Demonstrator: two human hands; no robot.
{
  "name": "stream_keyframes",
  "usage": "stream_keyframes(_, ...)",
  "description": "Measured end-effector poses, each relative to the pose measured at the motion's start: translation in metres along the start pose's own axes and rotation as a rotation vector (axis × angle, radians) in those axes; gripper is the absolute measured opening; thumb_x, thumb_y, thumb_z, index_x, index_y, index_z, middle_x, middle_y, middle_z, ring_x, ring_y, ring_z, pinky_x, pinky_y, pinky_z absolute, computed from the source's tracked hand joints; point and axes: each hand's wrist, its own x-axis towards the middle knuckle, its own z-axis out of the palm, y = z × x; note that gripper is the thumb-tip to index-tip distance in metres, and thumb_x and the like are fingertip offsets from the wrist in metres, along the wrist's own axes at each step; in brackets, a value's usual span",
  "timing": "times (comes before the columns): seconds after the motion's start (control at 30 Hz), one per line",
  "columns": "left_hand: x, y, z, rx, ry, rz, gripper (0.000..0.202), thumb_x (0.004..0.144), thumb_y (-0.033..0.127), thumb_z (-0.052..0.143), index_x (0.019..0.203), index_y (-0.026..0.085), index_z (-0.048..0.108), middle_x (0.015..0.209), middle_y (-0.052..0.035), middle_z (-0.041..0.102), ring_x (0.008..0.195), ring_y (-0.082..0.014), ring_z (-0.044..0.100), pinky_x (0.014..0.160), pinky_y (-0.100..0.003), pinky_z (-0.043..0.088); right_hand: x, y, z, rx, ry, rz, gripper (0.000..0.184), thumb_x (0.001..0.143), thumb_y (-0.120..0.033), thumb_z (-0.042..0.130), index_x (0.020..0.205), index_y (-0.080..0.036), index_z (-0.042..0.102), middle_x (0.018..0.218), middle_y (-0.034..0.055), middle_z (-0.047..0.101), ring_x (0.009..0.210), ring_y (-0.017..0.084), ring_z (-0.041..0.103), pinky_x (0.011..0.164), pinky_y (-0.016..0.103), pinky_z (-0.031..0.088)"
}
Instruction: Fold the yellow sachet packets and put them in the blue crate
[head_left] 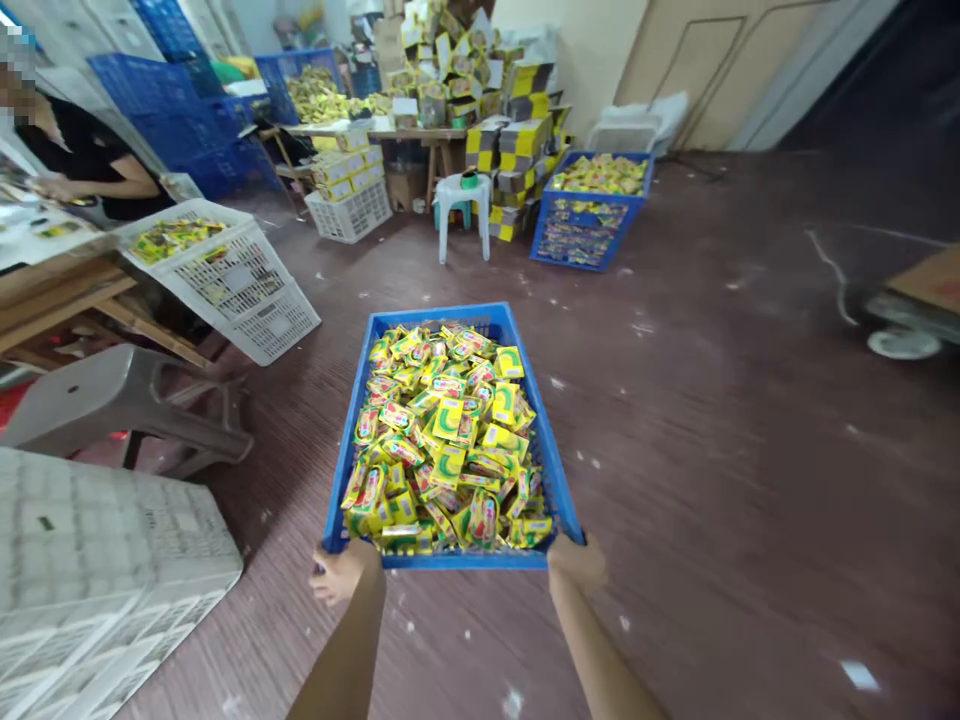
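A blue plastic crate (341,470) heaped with small yellow and green packets (442,440) hangs above the brown floor in front of me. My left hand (341,572) is closed on the crate's near left corner. My right hand (579,562) grips the near right corner. Both forearms reach up from the bottom edge of the view.
White crates (97,590) stand at the lower left beside a grey stool (127,400). A tilted white crate (232,280) leans on a wooden table where a person (90,160) sits. Far ahead are a white stool (463,205), another blue crate (589,215), stacked yellow boxes (517,140). A trolley wheel (904,340) at right.
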Motion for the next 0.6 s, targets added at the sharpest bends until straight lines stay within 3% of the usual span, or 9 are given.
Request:
stream_keyframes(0.27, -0.008, 0.180, 0.113, 0.032, 0.130, -0.190, 0.039, 0.077, 0.027, 0.049, 0.116, 0.024, 0.045, 0.112, -0.0149, 0.046, 0.109, -0.0406, 0.049, 0.083, -0.054, 0.039, 0.125, -0.226, 0.060, -0.089, -0.087, -0.202, 0.037, 0.078, -0.020, 0.055, 0.110, -0.007, 0.067, 0.096, 0.0220, 0.071, 0.090, 0.034, 0.066, 0.072, 0.035, 0.047)
stream_keyframes(0.43, 0.007, 0.290, 0.182, 0.011, 0.166, -0.325, 0.040, 0.078, 0.030, 0.048, 0.118, 0.025, 0.046, 0.112, -0.0161, 0.048, 0.109, -0.0418, 0.050, 0.082, -0.054, 0.042, 0.181, -0.367, 0.105, -0.140, -0.141, -0.296, 0.034, 0.078, -0.025, 0.056, 0.107, -0.011, 0.068, 0.094, 0.0196, 0.071, 0.087, 0.032, 0.066, 0.067, 0.033, 0.047)
stream_keyframes(0.6, 0.032, 0.411, 0.242, -0.013, 0.189, -0.450, 0.037, 0.079, 0.032, 0.046, 0.116, 0.027, 0.045, 0.115, -0.0156, 0.047, 0.113, -0.0430, 0.050, 0.083, -0.056, 0.043, 0.226, -0.512, 0.159, -0.165, -0.185, -0.400, 0.031, 0.075, -0.019, 0.055, 0.101, -0.011, 0.071, 0.087, 0.0169, 0.073, 0.081, 0.030, 0.068, 0.066, 0.032, 0.047)
